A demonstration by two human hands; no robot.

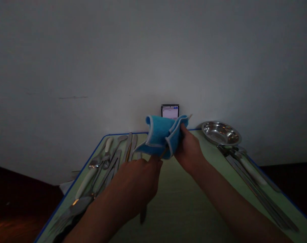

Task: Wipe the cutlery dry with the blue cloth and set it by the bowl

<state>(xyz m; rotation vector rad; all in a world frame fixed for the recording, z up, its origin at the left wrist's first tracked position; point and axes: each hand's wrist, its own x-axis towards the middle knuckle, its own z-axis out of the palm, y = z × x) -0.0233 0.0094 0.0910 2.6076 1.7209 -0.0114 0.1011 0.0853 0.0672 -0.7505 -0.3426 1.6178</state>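
A: Hands?

B: Two, both the person's own. The right hand (190, 148) has its grip closed around one sky-blue cloth with white stitched edging (159, 135), fingers bunching the cloth. The left hand (140, 179) is just below-left of the cloth, grip pinched tight on one thin stick-like utensil (163, 154).

A: Where's the utensil going?

B: Up into the cloth's folds. A pale tip pokes out at the cloth's upper right. Can't tell what kind it is.

A: And the cloth?

B: Held up in the air above the pale green tabletop with a blue edge (183, 202), not touching it.

A: Rest, counted?

B: One small phone with a lit screen (170, 110), right behind the cloth, upright against the white wall. One shallow shiny steel bowl (220, 133), right of the cloth. A row of steel cutlery (247, 172) runs from the bowl toward the camera: one white-handled piece, and the others overlap too much to count. Left of the cloth lies a spread of steel cutlery (110, 158), at least seven pieces, two white-handled. The exact number is unclear.
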